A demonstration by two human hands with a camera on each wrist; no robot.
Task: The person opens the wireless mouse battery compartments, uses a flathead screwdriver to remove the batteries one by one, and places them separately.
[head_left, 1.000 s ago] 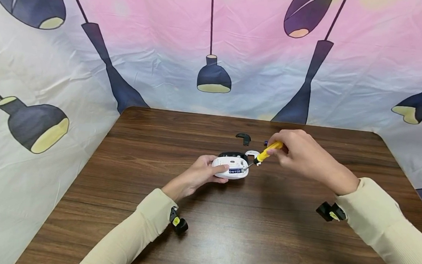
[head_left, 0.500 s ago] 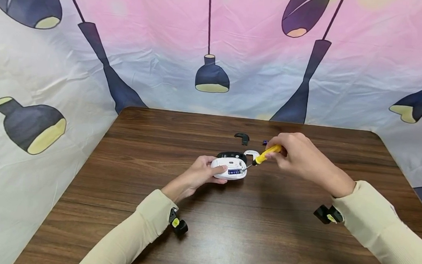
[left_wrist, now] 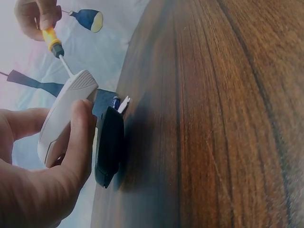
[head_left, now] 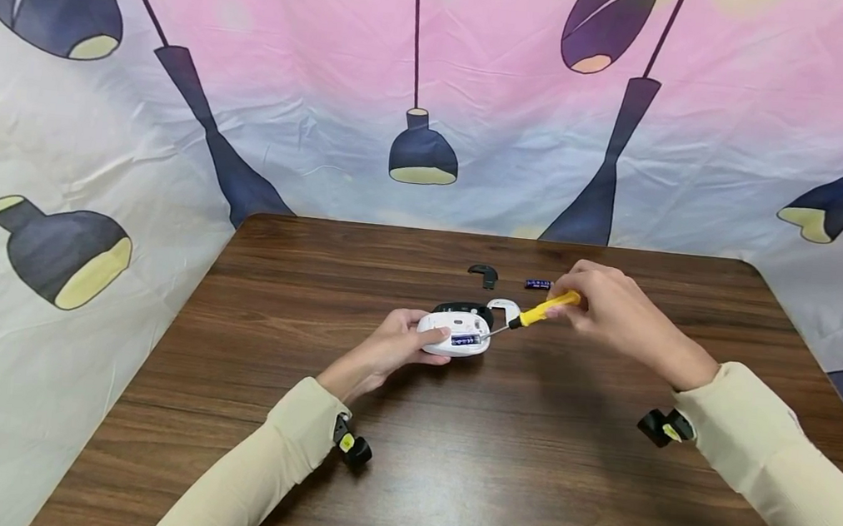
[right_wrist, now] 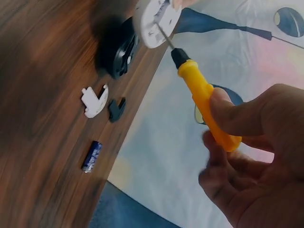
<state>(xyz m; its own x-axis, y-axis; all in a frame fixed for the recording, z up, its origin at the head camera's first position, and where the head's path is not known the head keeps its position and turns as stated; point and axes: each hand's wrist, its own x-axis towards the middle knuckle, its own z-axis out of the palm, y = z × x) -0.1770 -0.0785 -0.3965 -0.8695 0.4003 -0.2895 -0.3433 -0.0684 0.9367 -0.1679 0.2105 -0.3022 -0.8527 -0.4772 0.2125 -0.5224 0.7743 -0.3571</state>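
A white computer mouse (head_left: 437, 324) is held above the table, underside up, by my left hand (head_left: 398, 343), thumb across it. Inside its uncovered slot lies a blue battery (head_left: 464, 340). My right hand (head_left: 601, 310) grips the yellow handle of a screwdriver (head_left: 538, 312), whose metal tip meets the mouse at the right end of the battery slot. In the right wrist view the screwdriver (right_wrist: 204, 99) slants up to the mouse (right_wrist: 154, 28). The left wrist view shows the mouse (left_wrist: 64, 118) side-on between thumb and fingers, its slot hidden.
Behind the white mouse lies a black mouse (right_wrist: 116, 52) on the wooden table (head_left: 360, 274). Beyond it are a white cover (right_wrist: 93, 101), a black cover (right_wrist: 116, 110) and a loose blue battery (right_wrist: 92, 156). A printed cloth (head_left: 312, 136) hangs behind the table.
The right hand has shifted right, and the screwdriver now lies at a flatter slant. More of the loose battery on the table shows. The held mouse has moved slightly left in view.
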